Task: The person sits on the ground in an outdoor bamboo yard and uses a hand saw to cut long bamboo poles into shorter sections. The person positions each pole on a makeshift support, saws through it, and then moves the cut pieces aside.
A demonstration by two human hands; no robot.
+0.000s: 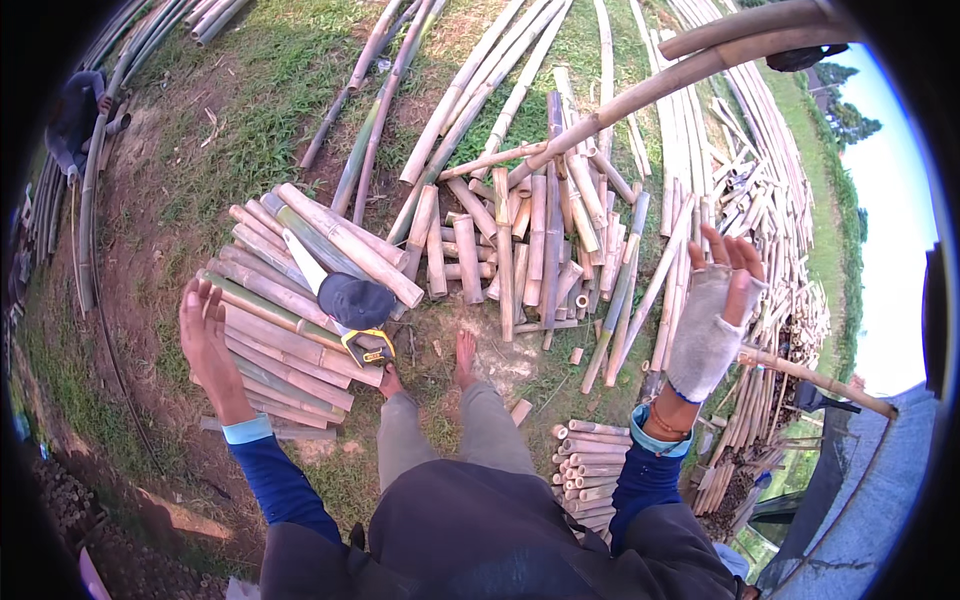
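Note:
Both of my hands are raised and hold nothing. My left hand (205, 340) is bare, its fingers extended, above the left edge of a stack of cut bamboo poles (290, 345). My right hand (715, 320) wears a grey fingerless glove, fingers spread, over the bamboo on the right. On the stack lie a dark cap (355, 301) and a handsaw, whose yellow and black handle (372, 347) shows below the cap and whose pale blade (304, 262) shows above it.
A heap of short bamboo pieces (520, 240) lies ahead of my bare feet. Several bundled pieces (592, 460) sit near my right forearm. Long poles (490, 80) stretch away on the grass. A raised bamboo pole (690, 72) crosses the upper right. Another person (75, 120) bends at the far left.

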